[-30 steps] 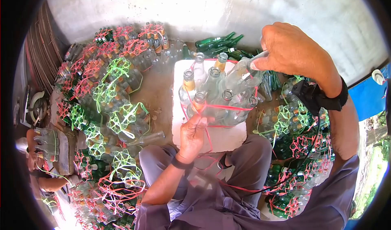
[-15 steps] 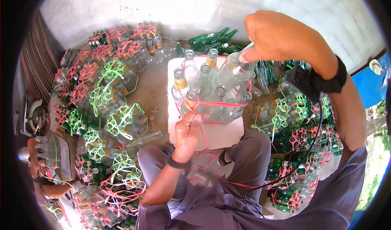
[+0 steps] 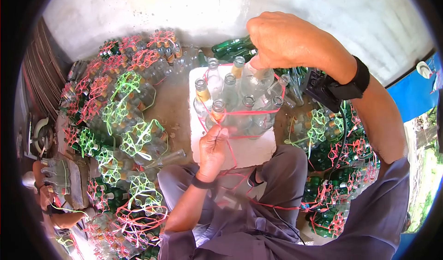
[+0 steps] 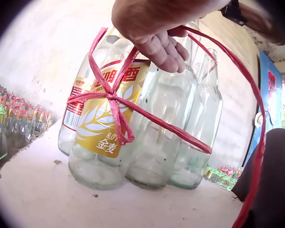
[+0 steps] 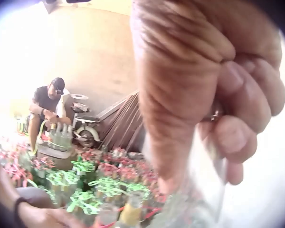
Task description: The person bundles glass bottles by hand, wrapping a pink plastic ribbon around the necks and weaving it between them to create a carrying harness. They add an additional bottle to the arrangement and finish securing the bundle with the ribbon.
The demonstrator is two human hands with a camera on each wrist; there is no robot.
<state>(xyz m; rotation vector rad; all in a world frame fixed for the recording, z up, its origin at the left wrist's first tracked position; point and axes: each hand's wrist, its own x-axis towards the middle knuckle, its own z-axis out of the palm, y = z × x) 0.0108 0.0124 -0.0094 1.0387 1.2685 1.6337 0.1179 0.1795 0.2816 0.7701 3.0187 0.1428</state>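
Beside a pale wall [image 3: 207,11], tied bundles [image 3: 138,140] crowd the floor [image 3: 174,108]; clear bottles [image 3: 230,93] stand on your white slab [image 3: 251,153], your right hand [image 3: 284,41] gripping another bottle [image 3: 258,81] beside them, your left hand [image 3: 212,151] pinching red string [image 3: 249,113].

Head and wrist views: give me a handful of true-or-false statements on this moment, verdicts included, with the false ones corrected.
1. The right hand holds a clear bottle. True.
2. The left hand holds a green bottle. False: it holds red ribbon.
3. The grouped bottles stand on a white block. True.
4. The front label in the left wrist view is mainly blue. False: it is a mainly gold label.
5. A second person appears in the right wrist view. True.
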